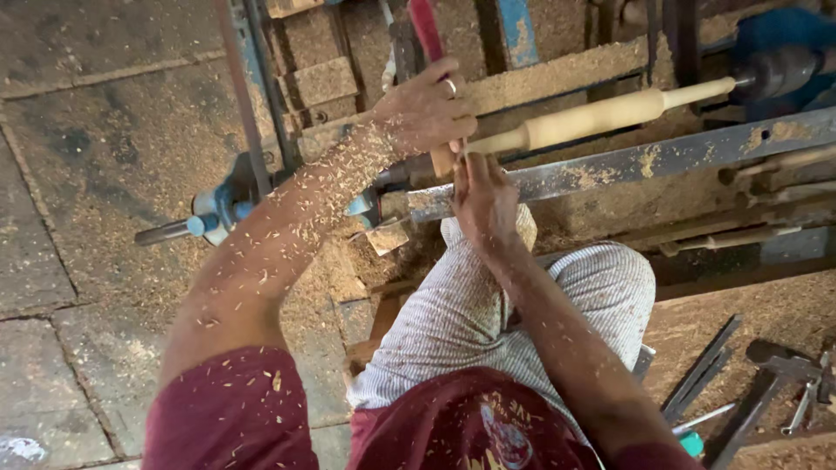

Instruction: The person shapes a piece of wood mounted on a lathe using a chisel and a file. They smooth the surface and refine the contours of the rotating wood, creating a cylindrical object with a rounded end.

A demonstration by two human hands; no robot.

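1. Nearest the camera are the person's maroon shirt and striped trousers (461, 313), both arms flecked with wood shavings.
2. To the right of the knee, well short of the lathe rail (627, 161), loose metal chisels (705, 374) and a hammer-like tool (775, 374) lie on a sawdust-covered surface.
3. The right hand (483, 200) rests on the near edge of the lathe rail at its left end, fingers curled and reaching up to the workpiece; whether it pinches a tool cannot be told.
4. The left hand (427, 109), with a ring on one finger, sits just beyond the rail, fingers wrapped over the left end of the pale wooden spindle (601, 113) and beside a red-handled tool (425, 26) that stands upward.
5. The spindle runs just behind the rail, slanting up to the right, where its thin end meets the dark blue lathe head (784, 61).
6. Farther left of the rail, a blue metal fitting (222, 204) sits on the dusty stone floor (96, 139).
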